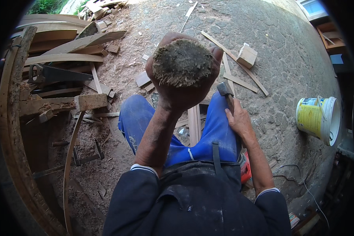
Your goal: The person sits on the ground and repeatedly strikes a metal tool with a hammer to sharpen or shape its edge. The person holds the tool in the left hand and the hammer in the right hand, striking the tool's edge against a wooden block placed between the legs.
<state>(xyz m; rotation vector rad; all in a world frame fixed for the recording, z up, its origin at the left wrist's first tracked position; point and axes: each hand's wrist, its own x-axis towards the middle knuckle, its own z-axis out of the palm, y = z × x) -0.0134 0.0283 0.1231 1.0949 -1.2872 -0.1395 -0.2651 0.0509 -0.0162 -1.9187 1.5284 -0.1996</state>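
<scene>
My left hand (174, 96) is raised close in front of me, its fingers wrapped round a thick piece of wood (183, 63). The round, dark, frayed end of that wood faces me and hides its far part, so I cannot tell its full shape. Over my right thigh, my right hand (241, 121) grips the wooden handle of a hammer (225, 89). The metal head sits upward near my knee, and the thumb lies along the handle. My legs, in blue trousers (218, 135), are bent beneath both hands.
Curved planks (67, 58) are piled at the left, with a handsaw (65, 74) among them. A wooden frame (10, 118) and a clamp (88, 158) stand nearer. Wood strips (240, 65) and a block (247, 55) lie ahead. At right, a white-and-yellow bucket (314, 118) lies tipped.
</scene>
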